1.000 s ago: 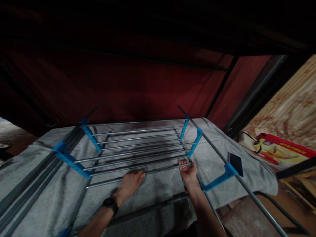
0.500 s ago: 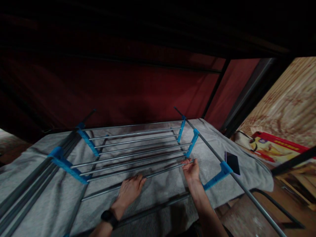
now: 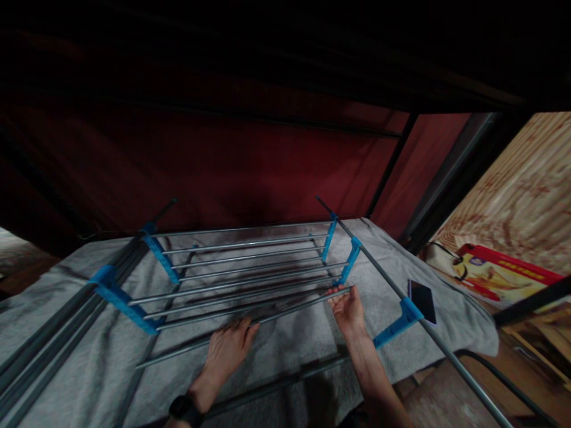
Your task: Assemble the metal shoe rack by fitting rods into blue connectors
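A loose grey metal rod (image 3: 300, 309) lies slantwise in front of me, its right end higher in the picture than its left. My left hand (image 3: 228, 352) is closed over the rod near its middle, palm down, wearing a dark watch on the wrist. With the palm turned up, my right hand (image 3: 348, 312) holds the rod's right end between thumb and fingers. Behind the hands, several thin bars (image 3: 250, 279) run across a rack between blue plastic brackets (image 3: 129, 307). A blue bracket (image 3: 397, 329) on the right-hand tube stands near my right forearm, with no bar visible in it.
A grey cloth (image 3: 379, 285) covers the surface beneath the rack. Several long tubes (image 3: 49, 333) run along the left side. A phone (image 3: 422, 301) rests on the cloth at right, beside a red and yellow box (image 3: 499, 273). Dark red fabric (image 3: 250, 160) hangs behind.
The rod has shifted left and slightly down at its left end. My left hand has moved left with it, while the right hand stays at the rod's right end.
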Available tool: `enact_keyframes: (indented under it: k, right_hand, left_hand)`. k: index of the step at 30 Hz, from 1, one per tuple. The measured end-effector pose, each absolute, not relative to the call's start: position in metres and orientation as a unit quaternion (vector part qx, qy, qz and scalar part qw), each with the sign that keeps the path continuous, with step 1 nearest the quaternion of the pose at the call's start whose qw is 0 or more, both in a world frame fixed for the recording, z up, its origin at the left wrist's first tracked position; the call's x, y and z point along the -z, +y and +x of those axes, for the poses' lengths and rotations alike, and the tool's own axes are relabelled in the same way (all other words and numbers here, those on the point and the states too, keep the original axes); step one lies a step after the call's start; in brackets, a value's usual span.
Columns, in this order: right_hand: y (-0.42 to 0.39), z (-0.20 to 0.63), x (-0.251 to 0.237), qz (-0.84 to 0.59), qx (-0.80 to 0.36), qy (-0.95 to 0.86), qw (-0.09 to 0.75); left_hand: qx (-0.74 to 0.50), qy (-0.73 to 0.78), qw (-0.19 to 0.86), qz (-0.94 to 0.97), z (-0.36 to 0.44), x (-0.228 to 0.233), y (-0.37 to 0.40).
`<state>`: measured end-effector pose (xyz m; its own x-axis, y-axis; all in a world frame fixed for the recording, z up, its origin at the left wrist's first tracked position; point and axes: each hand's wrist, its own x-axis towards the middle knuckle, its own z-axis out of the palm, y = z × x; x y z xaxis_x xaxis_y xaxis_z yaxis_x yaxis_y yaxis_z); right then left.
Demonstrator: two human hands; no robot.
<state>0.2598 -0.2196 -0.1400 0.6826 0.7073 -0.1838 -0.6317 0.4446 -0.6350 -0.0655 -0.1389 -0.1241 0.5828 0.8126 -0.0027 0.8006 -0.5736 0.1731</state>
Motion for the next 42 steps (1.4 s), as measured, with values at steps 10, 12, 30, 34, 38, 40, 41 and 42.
enact_keyframes:
  k: [10,12,30,34,38,40,41,42]
  right_hand:
    - [-0.22,0.26,0.082,-0.369,-0.399,-0.103,0.833]
    - [-0.219,0.26,0.073,-0.378,-0.377,-0.14,0.834]
    - [-0.192,0.273,0.046,-0.379,-0.35,-0.106,0.85]
    - [-0.189,0.277,0.047,-0.378,-0.347,-0.096,0.853]
    - [-0.185,0.28,0.049,-0.369,-0.351,-0.101,0.855]
    - [-0.184,0.282,0.051,-0.377,-0.354,-0.102,0.85]
    - [-0.184,0.282,0.051,-0.381,-0.355,-0.103,0.847]
    - [-0.184,0.283,0.051,-0.385,-0.356,-0.105,0.845]
  left_hand:
    - [-0.157,0.464,0.022,0.872,-0.08,0.104,-0.142]
    - [-0.17,0.467,0.015,0.867,-0.079,0.098,-0.144]
    - [-0.206,0.486,-0.03,0.849,-0.059,0.065,-0.134]
    - [-0.205,0.489,-0.038,0.847,-0.054,0.058,-0.13]
    - [-0.218,0.478,-0.052,0.849,-0.051,0.053,-0.126]
    - [-0.236,0.468,-0.067,0.849,-0.05,0.051,-0.123]
    - [-0.247,0.461,-0.077,0.849,-0.05,0.05,-0.122]
    - [-0.259,0.455,-0.087,0.848,-0.05,0.049,-0.121]
